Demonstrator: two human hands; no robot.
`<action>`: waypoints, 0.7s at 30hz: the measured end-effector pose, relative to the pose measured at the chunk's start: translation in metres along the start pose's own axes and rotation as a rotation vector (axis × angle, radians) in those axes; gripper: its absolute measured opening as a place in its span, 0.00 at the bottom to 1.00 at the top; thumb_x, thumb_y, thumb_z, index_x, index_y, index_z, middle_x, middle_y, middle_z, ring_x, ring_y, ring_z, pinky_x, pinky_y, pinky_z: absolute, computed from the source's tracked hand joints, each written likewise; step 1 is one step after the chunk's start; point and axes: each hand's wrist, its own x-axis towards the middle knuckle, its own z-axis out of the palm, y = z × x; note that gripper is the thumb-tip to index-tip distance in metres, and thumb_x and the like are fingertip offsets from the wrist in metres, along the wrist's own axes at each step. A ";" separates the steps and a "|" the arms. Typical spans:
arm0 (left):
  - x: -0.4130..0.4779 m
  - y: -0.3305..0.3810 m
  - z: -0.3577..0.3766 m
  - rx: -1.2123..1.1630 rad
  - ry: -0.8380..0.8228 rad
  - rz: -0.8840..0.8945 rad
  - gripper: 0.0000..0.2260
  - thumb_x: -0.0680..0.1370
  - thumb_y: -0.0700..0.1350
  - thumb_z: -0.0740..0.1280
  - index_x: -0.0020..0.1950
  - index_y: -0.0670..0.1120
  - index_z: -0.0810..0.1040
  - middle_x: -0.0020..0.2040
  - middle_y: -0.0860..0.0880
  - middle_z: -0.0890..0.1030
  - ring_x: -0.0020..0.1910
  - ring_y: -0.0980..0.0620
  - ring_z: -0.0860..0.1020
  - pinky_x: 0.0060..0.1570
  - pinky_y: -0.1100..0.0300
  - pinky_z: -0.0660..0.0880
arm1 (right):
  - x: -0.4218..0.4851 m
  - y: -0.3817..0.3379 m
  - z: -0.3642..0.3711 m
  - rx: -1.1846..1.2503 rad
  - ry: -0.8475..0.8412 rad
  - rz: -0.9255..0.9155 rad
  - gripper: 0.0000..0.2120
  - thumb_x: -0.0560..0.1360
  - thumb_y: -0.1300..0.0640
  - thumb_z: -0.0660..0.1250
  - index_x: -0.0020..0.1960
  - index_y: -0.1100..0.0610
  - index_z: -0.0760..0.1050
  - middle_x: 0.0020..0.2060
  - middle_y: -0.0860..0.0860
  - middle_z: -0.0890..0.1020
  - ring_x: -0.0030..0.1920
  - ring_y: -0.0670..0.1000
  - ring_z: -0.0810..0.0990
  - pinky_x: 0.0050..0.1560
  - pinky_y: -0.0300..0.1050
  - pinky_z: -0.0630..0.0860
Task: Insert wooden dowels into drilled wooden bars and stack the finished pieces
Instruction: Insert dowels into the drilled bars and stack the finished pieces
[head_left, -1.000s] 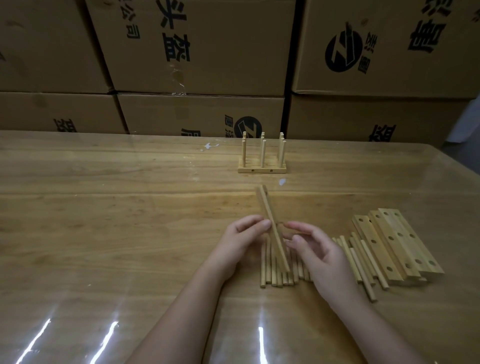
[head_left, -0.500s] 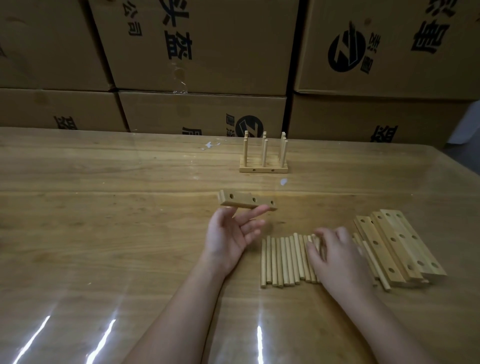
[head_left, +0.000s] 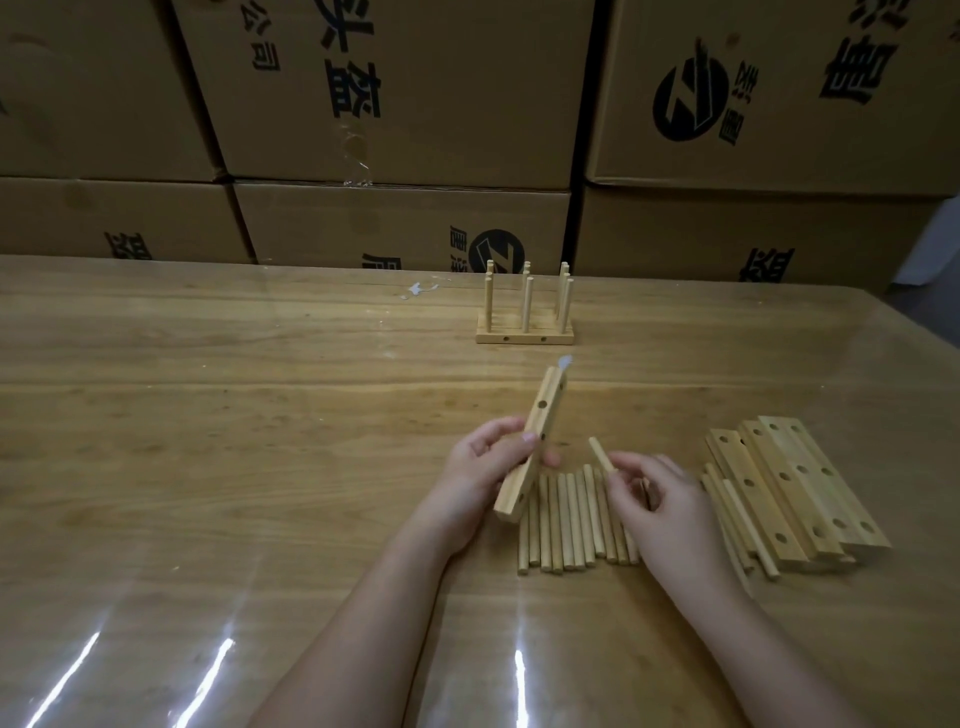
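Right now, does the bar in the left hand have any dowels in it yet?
Empty. The bar in the left hand shows open dark holes, no dowels; the right hand pinches one dowel beside it, apart.

Glossy wooden table (head_left: 208, 467), stacked printed cardboard boxes (head_left: 395, 93) behind, dim light

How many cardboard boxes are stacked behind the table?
6 cardboard boxes: top row left, middle, right; bottom row left, middle, right. More may be out of view.
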 end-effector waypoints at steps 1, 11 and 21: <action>-0.001 0.000 0.000 0.035 -0.026 -0.013 0.19 0.74 0.51 0.69 0.62 0.45 0.76 0.43 0.46 0.85 0.40 0.53 0.82 0.36 0.63 0.77 | 0.001 0.000 0.000 0.047 0.030 -0.006 0.09 0.73 0.59 0.68 0.52 0.50 0.79 0.40 0.41 0.76 0.42 0.43 0.73 0.41 0.34 0.67; -0.004 0.002 0.000 0.112 -0.132 -0.032 0.15 0.76 0.51 0.63 0.60 0.50 0.79 0.39 0.50 0.83 0.33 0.59 0.77 0.34 0.67 0.75 | 0.001 -0.001 -0.005 0.218 0.051 0.013 0.09 0.77 0.53 0.61 0.56 0.46 0.75 0.41 0.48 0.79 0.38 0.41 0.76 0.35 0.32 0.70; -0.005 0.005 0.002 0.128 -0.115 -0.024 0.14 0.79 0.47 0.61 0.61 0.46 0.78 0.38 0.49 0.82 0.33 0.58 0.78 0.33 0.66 0.74 | 0.000 -0.010 -0.005 0.518 0.105 0.013 0.07 0.76 0.64 0.63 0.51 0.54 0.72 0.46 0.47 0.80 0.41 0.43 0.80 0.43 0.34 0.76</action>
